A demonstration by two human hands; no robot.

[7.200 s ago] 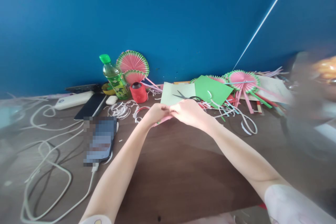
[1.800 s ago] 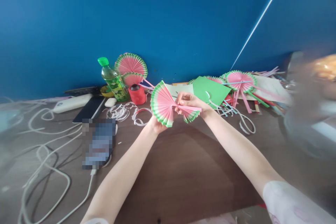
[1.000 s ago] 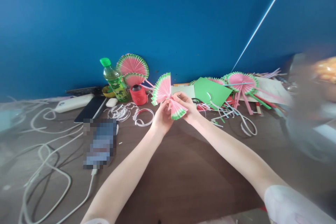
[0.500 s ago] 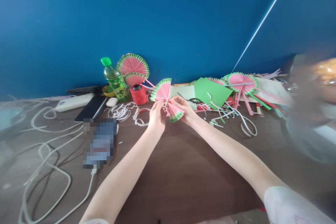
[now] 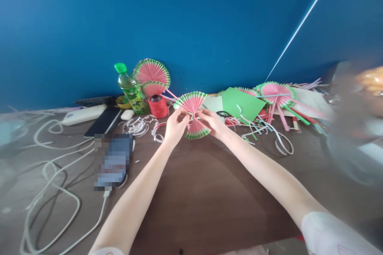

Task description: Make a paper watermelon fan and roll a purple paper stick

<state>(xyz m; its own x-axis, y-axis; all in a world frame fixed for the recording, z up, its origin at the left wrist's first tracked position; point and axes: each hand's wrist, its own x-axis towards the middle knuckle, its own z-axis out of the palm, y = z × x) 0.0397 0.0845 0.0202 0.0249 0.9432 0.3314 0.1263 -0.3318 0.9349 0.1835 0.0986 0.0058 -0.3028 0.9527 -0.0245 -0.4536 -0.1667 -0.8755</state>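
Between my hands is a pleated paper fan (image 5: 193,101), pink with a green and white edge, held above the table. It is spread into an upper and a lower section that meet at a narrow middle. My left hand (image 5: 176,127) pinches it near the middle from the left. From the right, the fingers of my right hand (image 5: 213,122) are closed on it near the same spot. Just behind lie black-handled scissors (image 5: 222,114), partly hidden, and a green paper sheet (image 5: 241,104). A red roll-shaped object (image 5: 158,107) with a dark top stands behind my left hand.
Finished-looking pleated fans (image 5: 152,73) lean on the blue wall beside a green-capped bottle (image 5: 131,91). More fans (image 5: 275,95) and paper strips (image 5: 281,143) lie at right. A phone (image 5: 113,163), white cables (image 5: 54,183) and a power bank (image 5: 84,114) are at left.
The fan's upper and lower sections have spread wider, and the upper one has turned to the right. My hands have moved slightly apart, both still gripping its middle.
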